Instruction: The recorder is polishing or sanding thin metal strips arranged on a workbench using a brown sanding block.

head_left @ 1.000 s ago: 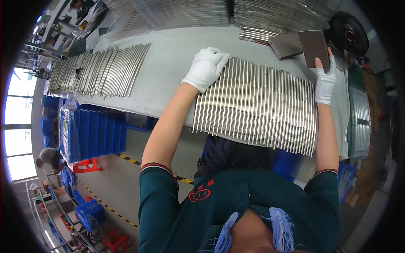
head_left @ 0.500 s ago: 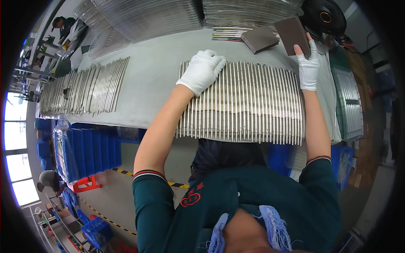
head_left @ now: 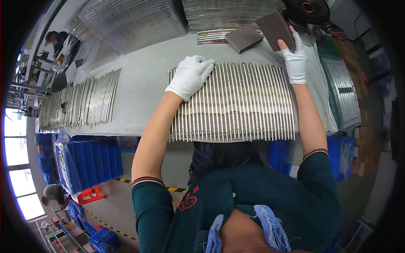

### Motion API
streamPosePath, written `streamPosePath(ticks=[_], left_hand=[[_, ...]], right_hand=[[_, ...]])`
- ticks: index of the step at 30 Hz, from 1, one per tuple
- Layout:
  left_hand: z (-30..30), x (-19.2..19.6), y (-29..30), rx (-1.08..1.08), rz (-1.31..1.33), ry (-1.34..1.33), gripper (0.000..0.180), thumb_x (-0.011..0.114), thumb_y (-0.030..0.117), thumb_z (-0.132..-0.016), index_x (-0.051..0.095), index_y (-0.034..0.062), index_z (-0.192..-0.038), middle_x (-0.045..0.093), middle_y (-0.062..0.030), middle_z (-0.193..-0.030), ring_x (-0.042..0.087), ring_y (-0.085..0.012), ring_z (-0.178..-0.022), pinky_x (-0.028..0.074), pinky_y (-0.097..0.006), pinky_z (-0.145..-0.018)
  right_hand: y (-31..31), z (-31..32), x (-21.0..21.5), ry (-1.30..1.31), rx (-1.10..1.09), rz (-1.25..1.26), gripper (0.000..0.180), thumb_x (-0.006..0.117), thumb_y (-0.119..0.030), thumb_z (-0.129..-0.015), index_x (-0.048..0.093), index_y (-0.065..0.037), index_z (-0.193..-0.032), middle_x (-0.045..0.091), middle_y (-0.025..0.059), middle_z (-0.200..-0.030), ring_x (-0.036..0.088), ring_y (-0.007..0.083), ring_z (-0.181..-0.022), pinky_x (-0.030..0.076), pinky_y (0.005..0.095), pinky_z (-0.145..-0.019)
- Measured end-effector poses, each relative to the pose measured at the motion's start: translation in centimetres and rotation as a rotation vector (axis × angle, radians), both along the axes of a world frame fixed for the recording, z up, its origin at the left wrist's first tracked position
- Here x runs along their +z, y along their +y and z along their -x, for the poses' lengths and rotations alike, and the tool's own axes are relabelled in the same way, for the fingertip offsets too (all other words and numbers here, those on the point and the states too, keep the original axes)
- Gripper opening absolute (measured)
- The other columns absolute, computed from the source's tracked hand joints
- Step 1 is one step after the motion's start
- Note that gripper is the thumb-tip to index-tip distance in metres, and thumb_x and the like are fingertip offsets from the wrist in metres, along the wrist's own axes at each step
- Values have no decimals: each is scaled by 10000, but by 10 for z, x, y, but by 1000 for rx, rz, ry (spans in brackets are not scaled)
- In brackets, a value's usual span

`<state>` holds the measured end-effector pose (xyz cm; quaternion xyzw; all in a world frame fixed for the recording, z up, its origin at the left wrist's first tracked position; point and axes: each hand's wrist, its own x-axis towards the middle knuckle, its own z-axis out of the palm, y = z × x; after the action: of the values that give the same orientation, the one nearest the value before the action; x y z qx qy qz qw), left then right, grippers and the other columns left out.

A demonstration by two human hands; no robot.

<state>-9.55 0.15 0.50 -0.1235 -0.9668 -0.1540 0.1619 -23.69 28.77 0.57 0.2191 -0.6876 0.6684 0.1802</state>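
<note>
A broad row of thin silvery metal rods (head_left: 234,101) lies side by side in front of me, their lower ends reaching over the table's near edge. My left hand (head_left: 190,76), in a white glove, rests on the far left end of this row with its fingers curled against the rods. My right hand (head_left: 294,59) wears a white glove with the thumb and a fingertip bare. It grips a flat brown sanding block (head_left: 275,30), held up beyond the row's far right corner. A second brown sanding block (head_left: 244,39) lies on the table just left of it.
Another group of metal rods (head_left: 80,100) lies at the left on the grey-covered table (head_left: 141,76). Stacked clear plastic trays (head_left: 130,25) line the back, with a black fan (head_left: 308,10) at the far right. Blue crates (head_left: 90,162) stand below. Two other people are at the left.
The whole view has shifted, so the table and both hands appear farther left. My left hand stays on the rods and my right hand keeps hold of the sanding block.
</note>
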Motion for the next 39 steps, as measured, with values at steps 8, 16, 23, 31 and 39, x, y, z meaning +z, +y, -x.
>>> streamPosePath(ticks=[8,16,23,31,39], left_hand=[[-2,6,7,15,18,-14,298,502,331,-951,687,128,-1067,656,-160,-984,607,-350,-912,499,-441,-812],[-39,5,34,-98,209,-59,658,396,520,-958,441,13,-1374,427,-240,-1411,353,-418,-1340,244,-503,-1123],[-126,21,92,-275,18,-164,813,582,604,-817,440,29,-1374,406,-236,-1411,326,-424,-1348,244,-511,-1117],[-171,33,48,26,81,-162,816,612,613,-757,478,60,-1342,459,-203,-1354,382,-445,-1277,263,-583,-1062],[-188,14,5,221,109,-148,890,629,681,-660,504,120,-1339,468,-165,-1365,407,-450,-1264,263,-629,-1050]], right_hand=[[12,9,-5,43,-34,-110,581,734,-205,-855,492,-118,-1377,658,64,-1134,620,116,-984,488,244,-873],[79,-30,25,-96,-270,-708,550,693,-319,-856,503,-245,-1367,663,143,-1100,670,223,-930,501,310,-812],[110,-35,30,206,-565,-1051,612,678,-349,-856,472,-96,-1374,516,111,-1365,502,295,-1233,425,345,-1000],[19,-62,70,-124,384,-295,695,554,-503,-926,416,-23,-1408,494,128,-1387,461,229,-1295,341,353,-1094],[-165,-46,39,-361,1107,-479,926,425,-716,-860,344,4,-1436,455,203,-1397,425,289,-1326,327,385,-1121]])
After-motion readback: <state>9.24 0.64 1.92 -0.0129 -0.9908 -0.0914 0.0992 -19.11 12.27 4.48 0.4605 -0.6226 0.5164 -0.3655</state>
